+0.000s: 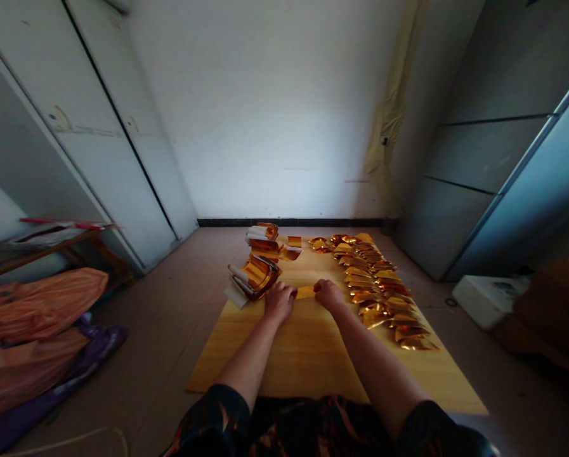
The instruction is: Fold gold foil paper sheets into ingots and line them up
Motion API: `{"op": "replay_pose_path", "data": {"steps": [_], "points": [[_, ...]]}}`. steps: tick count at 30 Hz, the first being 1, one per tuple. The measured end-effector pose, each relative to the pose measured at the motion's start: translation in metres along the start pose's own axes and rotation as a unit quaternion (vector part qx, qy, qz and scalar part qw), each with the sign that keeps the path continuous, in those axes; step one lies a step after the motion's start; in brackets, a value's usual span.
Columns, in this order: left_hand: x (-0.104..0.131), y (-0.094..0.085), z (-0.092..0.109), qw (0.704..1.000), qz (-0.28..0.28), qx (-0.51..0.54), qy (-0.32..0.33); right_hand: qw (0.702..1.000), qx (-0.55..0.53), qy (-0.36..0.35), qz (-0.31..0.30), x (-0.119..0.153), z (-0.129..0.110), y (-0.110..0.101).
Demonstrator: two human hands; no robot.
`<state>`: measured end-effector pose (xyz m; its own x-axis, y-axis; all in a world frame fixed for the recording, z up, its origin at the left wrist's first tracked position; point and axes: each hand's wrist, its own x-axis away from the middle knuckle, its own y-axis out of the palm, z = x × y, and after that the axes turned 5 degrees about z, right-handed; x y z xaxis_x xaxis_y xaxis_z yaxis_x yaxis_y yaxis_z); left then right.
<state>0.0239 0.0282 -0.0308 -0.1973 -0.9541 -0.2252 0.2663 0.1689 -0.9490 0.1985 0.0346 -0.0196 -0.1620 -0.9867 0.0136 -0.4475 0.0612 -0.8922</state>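
A small strip of gold foil paper [306, 292] is stretched between my two hands, just above or on the wooden board. My left hand [279, 302] pinches its left end, and my right hand [328, 294] pinches the right end. Beside my left hand lies a curled stack of gold foil sheets [258, 271] with pale backs. Another stack of foil sheets [264, 233] sits farther back, near a few loose pieces [291, 252]. To the right of my right hand, folded gold foil pieces [360, 279] stand in overlapping rows.
The wooden board [313, 362] rests low in front of me. Grey cabinets [89, 127] stand on the left, another metal cabinet [474, 146] on the right. Orange plastic bags [37, 317] lie at the left, and a white box [484, 298] sits on the floor at right.
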Motion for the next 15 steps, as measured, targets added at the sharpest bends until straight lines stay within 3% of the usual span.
{"op": "replay_pose_path", "data": {"steps": [8,15], "points": [[0.003,-0.005,0.001,1.0,-0.022,0.0,-0.005,1.0,0.027,0.011,0.0,-0.002,-0.002,0.001],[0.001,-0.003,0.005,1.0,-0.002,0.002,-0.014,0.997,0.072,0.0,-0.006,0.004,-0.01,-0.004]]}}
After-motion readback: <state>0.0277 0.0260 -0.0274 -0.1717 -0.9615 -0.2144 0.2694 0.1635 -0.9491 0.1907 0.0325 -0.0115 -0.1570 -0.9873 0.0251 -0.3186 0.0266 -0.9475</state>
